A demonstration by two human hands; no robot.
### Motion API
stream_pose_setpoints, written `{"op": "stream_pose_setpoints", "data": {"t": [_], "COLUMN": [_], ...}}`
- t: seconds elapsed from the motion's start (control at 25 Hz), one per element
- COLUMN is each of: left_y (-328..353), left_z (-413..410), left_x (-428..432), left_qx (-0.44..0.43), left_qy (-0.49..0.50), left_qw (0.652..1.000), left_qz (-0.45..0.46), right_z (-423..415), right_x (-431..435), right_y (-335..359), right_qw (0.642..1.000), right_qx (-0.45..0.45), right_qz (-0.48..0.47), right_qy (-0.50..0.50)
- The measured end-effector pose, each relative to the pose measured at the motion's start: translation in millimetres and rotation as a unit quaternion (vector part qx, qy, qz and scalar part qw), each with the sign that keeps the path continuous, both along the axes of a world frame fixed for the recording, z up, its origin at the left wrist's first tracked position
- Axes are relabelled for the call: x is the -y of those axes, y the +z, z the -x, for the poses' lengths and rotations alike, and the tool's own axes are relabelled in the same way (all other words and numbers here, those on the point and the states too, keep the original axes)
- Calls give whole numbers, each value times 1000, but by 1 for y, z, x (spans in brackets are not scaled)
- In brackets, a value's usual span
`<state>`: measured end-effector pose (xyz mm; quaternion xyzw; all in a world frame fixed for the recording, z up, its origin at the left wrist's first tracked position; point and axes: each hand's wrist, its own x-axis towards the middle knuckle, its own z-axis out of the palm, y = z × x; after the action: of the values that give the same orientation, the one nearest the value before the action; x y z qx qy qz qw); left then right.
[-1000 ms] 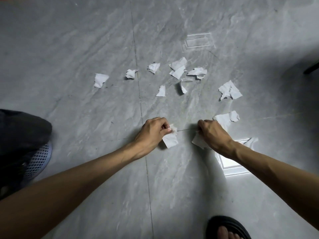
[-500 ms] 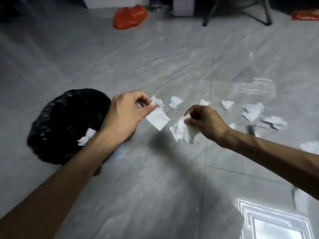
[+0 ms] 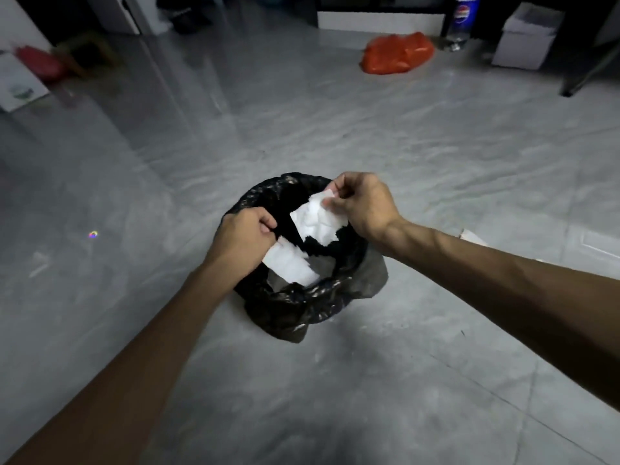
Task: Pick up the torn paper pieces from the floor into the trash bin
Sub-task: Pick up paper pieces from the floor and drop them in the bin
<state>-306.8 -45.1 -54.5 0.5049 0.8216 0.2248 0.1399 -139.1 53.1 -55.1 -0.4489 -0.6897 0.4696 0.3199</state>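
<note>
Hovering over the black-lined trash bin (image 3: 303,307), the left hand (image 3: 240,241) pinches one torn paper piece (image 3: 290,263), the right hand (image 3: 364,204) another paper piece (image 3: 317,221).

Trash bin (image 3: 303,310): body wrapped by black liner; interior dark, contents not readable. Left hand (image 3: 241,241) covers near-left rim and the top of a torn paper piece (image 3: 290,265); its fingertips curl out of sight. Right hand (image 3: 364,206) hides the upper edge of a second paper piece (image 3: 317,219). Both forearms cut by frame edges. Soda bottle (image 3: 462,20) cropped at top. Red object (image 3: 40,63) far left, blurred, unidentifiable. White scrap (image 3: 473,237) partly behind right forearm.
</note>
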Motion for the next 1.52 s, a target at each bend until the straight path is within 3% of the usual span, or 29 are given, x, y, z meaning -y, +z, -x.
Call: {"op": "stream_pose_setpoints", "data": {"t": [0.16,0.28,0.48,0.68,0.76,0.84,0.96,1.04,1.16,1.32,1.44,1.52], "left_y": [14,24,29,14,3,-5,-18,-33,-75,-134,-153,-163], "left_z": [-4,-39,-155,-289,-329,-372,-438,-475,-501,-514,-533,-555], "left_x": [-4,-21,-42,-38,-34,-35,-33,-24,-17,-25,-41,-54], "left_qx": [35,99,173,151,146,123,80,58,-7,-46,-51,-40], "left_qy": [-2,-65,-204,-355,-432,-488,-527,-544,-574,-564,-526,-503], "left_qw": [998,991,963,914,873,841,815,802,784,801,839,854], "left_qz": [-56,-63,32,128,171,199,229,241,237,192,133,125], "right_z": [4,-38,-169,-337,-398,-461,-538,-566,-573,-571,-575,-578], "right_x": [6,5,28,70,93,114,148,176,204,216,226,237], "right_y": [4,18,24,-15,-45,-76,-108,-126,-161,-185,-176,-175], "right_qw": [991,992,987,972,955,925,853,819,816,855,880,876], "right_qx": [58,76,140,157,196,292,445,491,510,489,436,433], "right_qz": [104,71,54,172,212,233,251,272,241,97,68,76], "right_qy": [66,75,52,-41,-68,-77,-109,-119,-129,-145,-177,-199]}}
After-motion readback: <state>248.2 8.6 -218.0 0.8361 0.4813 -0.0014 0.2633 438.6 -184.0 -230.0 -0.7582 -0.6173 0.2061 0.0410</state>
